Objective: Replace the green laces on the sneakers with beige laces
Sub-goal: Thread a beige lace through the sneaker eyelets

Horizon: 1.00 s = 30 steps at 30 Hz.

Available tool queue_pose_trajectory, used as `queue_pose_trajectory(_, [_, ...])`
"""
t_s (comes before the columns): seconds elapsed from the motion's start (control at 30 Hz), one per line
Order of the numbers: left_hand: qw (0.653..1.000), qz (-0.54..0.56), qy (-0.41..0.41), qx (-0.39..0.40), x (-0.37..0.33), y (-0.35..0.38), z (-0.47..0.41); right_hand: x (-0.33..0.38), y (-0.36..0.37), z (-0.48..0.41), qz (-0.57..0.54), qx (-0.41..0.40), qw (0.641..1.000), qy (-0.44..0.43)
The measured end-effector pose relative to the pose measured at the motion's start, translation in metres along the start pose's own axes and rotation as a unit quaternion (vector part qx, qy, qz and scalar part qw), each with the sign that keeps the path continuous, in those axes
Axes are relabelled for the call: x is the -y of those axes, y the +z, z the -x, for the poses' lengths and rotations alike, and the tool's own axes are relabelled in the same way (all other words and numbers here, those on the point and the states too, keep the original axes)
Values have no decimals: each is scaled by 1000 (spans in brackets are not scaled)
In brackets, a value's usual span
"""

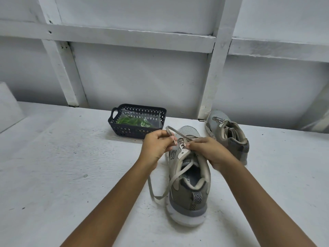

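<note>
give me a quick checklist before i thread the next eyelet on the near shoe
1. Left hand pinches the lace tip: ok
2. Right hand holds the lace at the tongue of the near shoe: ok
3. Slack loop lies free on the table, left of the shoe: ok
4. Green laces bagged in the basket, out of the way: ok
5. Next eyelet in sight: cannot tell, hands cover it
6. Far shoe fully laced: cannot tell

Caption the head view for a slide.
Left hand and right hand pinch a beige lace over the near sneaker; second sneaker behind, green laces bagged in the basket.
</note>
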<state>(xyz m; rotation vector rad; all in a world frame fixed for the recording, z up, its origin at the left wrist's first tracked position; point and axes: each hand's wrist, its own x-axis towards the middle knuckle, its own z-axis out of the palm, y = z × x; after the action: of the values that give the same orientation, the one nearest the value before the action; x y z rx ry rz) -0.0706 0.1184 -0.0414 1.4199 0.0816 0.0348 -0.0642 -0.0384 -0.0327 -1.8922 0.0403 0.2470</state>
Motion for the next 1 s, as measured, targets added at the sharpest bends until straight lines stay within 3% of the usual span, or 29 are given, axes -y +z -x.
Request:
queue_pose_trajectory(0.33, [993, -74, 86, -13, 18, 8, 0, -6, 4, 1, -69, 11, 998, -10])
queue_pose_trajectory(0.73, [992, -71, 97, -39, 27, 15, -3, -9, 4, 1, -83, 4, 996, -10])
queue_pose_trajectory(1.0, [967, -190, 165, -47, 28, 15, 0, -8, 5, 2, -88, 15, 996, -7])
